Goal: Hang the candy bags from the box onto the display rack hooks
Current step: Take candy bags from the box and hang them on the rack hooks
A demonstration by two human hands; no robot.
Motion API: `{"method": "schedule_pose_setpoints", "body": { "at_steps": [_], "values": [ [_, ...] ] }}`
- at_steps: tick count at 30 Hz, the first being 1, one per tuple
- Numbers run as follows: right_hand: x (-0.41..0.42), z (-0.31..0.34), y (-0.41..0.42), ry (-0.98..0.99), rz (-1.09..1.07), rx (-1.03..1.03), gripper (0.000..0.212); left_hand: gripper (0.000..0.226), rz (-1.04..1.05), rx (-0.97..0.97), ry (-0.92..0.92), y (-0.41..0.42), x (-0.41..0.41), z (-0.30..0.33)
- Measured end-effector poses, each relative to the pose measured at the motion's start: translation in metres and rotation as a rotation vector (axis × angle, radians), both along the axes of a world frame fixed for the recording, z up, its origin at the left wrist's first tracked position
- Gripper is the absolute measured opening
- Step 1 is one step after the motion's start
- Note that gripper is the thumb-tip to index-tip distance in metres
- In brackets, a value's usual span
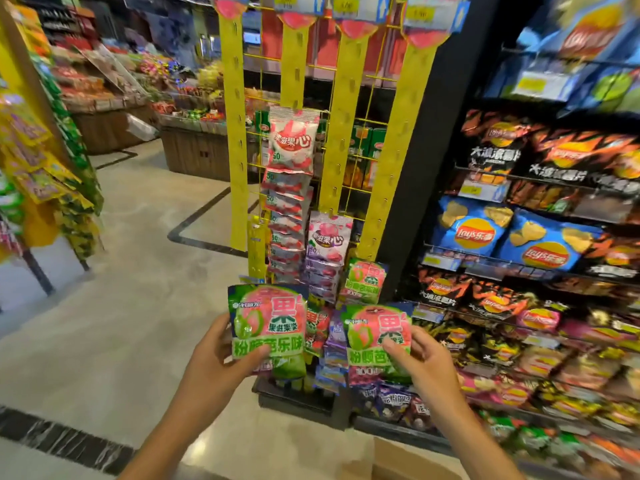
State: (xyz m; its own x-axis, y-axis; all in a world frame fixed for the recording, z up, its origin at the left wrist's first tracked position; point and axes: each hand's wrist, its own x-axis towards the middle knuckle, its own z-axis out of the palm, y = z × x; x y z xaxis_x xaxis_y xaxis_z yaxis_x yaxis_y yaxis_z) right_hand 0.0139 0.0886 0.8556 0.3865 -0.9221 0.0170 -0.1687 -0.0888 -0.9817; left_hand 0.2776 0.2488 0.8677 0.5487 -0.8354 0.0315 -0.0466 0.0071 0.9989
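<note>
A corner of a brown box (pixel 391 462) is showing at the very bottom, near the person's arms. Just past it, the left hand (pixel 221 355) is holding a candy bag (pixel 268 323) by its bottom left side, with the thumb lying across the front and the fingers curled behind. The right hand (pixel 420 355) is pinching a second candy bag (pixel 375 336) at its bottom right side, thumb in front. Both bags are shiny green with a big pink round shape, green letters and a pink band near the bottom. They are being held up side by side, a little apart, in front of the low part of the display rack (pixel 349 140).

Behind them, more candy bags are hanging in stacks on the rack. One tall stack of white and pink bags (pixel 292 188) is hanging in the middle, and a shorter stack (pixel 329 244) is just beside it. Long yellow strips (pixel 235 133) are hanging down the rack. Chip bags (pixel 509 237) are filling the shelves on the right. The floor (pixel 121 323) is pale and shiny.
</note>
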Motion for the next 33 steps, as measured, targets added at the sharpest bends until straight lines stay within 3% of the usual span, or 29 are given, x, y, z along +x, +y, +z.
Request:
{"method": "schedule_pose_setpoints", "body": {
  "at_steps": [4,10,19,21,33],
  "values": [
    [0.018,-0.006,-0.003,-0.02,-0.111,-0.013,0.035,0.046,-0.096,-0.033,-0.001,-0.035,0.025,0.0],
    [0.032,-0.008,-0.043,-0.091,-0.267,-0.092,0.058,0.054,-0.202,-0.05,-0.06,-0.11,0.04,0.004],
    [0.056,-0.021,-0.144,-0.19,-0.337,-0.144,0.037,0.064,-0.273,-0.027,-0.179,-0.213,0.053,0.016],
    [0.062,-0.023,-0.166,-0.204,-0.317,-0.158,0.033,0.057,-0.262,-0.043,-0.201,-0.229,0.056,0.016],
    [0.097,-0.047,-0.226,-0.213,-0.364,-0.176,0.03,0.05,-0.349,-0.098,-0.231,-0.285,0.071,0.012]
  ]
}}
